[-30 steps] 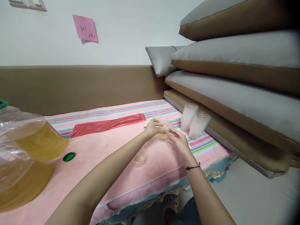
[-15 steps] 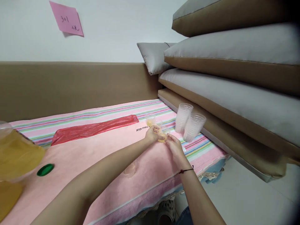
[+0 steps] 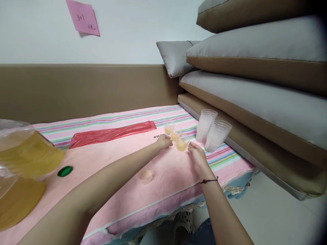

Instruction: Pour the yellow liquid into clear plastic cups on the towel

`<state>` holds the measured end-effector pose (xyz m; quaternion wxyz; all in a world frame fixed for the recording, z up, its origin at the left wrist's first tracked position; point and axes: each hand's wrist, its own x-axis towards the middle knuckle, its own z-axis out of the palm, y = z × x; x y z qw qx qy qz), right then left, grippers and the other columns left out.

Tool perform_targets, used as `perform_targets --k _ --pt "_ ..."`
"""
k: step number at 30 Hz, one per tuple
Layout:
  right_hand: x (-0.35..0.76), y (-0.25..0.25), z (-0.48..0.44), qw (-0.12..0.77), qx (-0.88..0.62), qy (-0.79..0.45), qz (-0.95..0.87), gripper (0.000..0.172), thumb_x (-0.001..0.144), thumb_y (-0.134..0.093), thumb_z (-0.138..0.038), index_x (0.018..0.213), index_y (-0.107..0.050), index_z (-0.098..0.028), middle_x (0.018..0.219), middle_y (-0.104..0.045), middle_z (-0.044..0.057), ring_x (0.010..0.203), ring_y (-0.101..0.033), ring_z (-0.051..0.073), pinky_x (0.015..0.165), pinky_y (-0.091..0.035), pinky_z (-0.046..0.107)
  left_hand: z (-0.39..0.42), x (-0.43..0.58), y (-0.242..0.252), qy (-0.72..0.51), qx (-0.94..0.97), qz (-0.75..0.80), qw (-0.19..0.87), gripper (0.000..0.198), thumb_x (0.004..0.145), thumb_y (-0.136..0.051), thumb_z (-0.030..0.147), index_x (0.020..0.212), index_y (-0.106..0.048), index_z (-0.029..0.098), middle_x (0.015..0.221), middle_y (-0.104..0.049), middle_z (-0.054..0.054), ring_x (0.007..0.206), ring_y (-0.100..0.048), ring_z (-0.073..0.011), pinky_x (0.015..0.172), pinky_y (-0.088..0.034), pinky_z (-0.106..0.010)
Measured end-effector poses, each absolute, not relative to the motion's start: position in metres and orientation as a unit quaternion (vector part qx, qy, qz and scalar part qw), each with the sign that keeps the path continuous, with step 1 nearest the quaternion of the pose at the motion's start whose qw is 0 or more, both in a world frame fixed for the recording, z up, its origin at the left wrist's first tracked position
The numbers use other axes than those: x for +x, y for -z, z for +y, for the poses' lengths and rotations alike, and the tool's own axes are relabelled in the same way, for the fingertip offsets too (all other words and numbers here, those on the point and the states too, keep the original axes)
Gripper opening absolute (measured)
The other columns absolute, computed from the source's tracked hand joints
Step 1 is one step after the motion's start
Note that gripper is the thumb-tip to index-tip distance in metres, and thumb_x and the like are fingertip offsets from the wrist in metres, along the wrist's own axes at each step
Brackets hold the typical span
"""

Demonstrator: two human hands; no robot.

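Three small clear cups of yellow liquid stand in a row on the pink cloth: one [image 3: 181, 144] nearest my hands, another [image 3: 175, 135] behind it, a third [image 3: 168, 127] farthest back. My left hand [image 3: 165, 141] rests on the cloth just left of the nearest cup, fingers loosely curled, holding nothing. On that cup's right my right hand [image 3: 198, 154] lies with its fingertips close to the cup, empty as well. A fourth small cup [image 3: 146, 175] stands alone under my left forearm.
Two stacks of clear plastic cups [image 3: 212, 131] lean against piled cushions [image 3: 255, 85] on the right. A big jug of yellow liquid [image 3: 20, 166] fills the left edge, a green cap [image 3: 64, 171] beside it. A red plastic bag [image 3: 112, 132] lies flat farther back.
Both hands held a small cup of yellow liquid in the air; it now stands on the cloth and the hands have let go and lowered beside it.
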<state>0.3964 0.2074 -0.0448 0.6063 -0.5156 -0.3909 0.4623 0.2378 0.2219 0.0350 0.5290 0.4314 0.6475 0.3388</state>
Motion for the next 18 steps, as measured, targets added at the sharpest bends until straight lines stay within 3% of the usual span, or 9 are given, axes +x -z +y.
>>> perform_targets --k 3,6,10,12,15,18 --pt "0.401 0.048 0.21 0.599 -0.548 -0.468 -0.349 0.031 0.053 -0.059 -0.022 0.082 -0.068 -0.026 0.096 -0.074 0.004 0.103 -0.066 0.023 0.084 -0.055 0.035 0.214 0.224 -0.048 -0.345 0.403 0.657 0.535 0.033 0.092 -0.06 0.034 0.119 -0.059 0.015 0.117 -0.063 -0.009 0.099 -0.064 -0.0195 0.084 -0.056 -0.04" --pt "0.4 0.048 0.207 0.595 -0.552 -0.482 -0.332 0.034 0.054 -0.061 -0.022 0.087 -0.068 -0.025 0.092 -0.073 0.003 0.094 -0.069 0.021 0.08 -0.057 0.034 0.202 0.213 -0.059 -0.37 0.386 0.656 0.533 0.027 0.092 -0.06 0.032 0.112 -0.061 0.014 0.11 -0.065 -0.007 0.092 -0.065 -0.0172 0.08 -0.056 -0.037" --pt "0.395 0.046 0.2 0.588 -0.545 -0.501 -0.326 0.042 0.055 -0.062 -0.022 0.097 -0.064 -0.027 0.089 -0.07 -0.001 0.079 -0.07 0.017 0.072 -0.059 0.031 0.171 0.195 -0.079 -0.435 0.394 0.632 0.506 0.007 0.081 -0.065 0.015 0.088 -0.066 0.015 0.102 -0.07 -0.007 0.086 -0.067 -0.0159 0.084 -0.052 -0.032" --pt "0.392 0.044 0.196 0.582 -0.539 -0.514 -0.327 0.046 0.059 -0.063 -0.023 0.104 -0.061 -0.028 0.091 -0.07 0.0 0.076 -0.07 0.017 0.071 -0.06 0.033 0.146 0.181 -0.09 -0.477 0.409 0.611 0.482 0.011 0.077 -0.064 0.012 0.085 -0.067 0.018 0.106 -0.071 -0.005 0.094 -0.067 -0.0167 0.089 -0.05 -0.031" --pt "0.389 0.04 0.194 0.572 -0.527 -0.536 -0.328 0.044 0.066 -0.062 -0.03 0.11 -0.057 -0.029 0.097 -0.07 0.001 0.076 -0.072 0.018 0.071 -0.06 0.037 0.101 0.151 -0.097 -0.531 0.424 0.596 0.428 0.015 0.072 -0.066 0.017 0.087 -0.068 0.022 0.113 -0.069 -0.003 0.11 -0.063 -0.0192 0.095 -0.047 -0.031" --pt "0.386 0.035 0.194 0.571 -0.526 -0.544 -0.319 0.033 0.074 -0.058 -0.038 0.105 -0.056 -0.028 0.103 -0.069 0.003 0.076 -0.073 0.019 0.07 -0.06 0.039 0.059 0.119 -0.084 -0.58 0.448 0.595 0.33 0.021 0.069 -0.069 0.028 0.089 -0.071 0.022 0.109 -0.071 -0.005 0.109 -0.063 -0.0237 0.097 -0.047 -0.036"
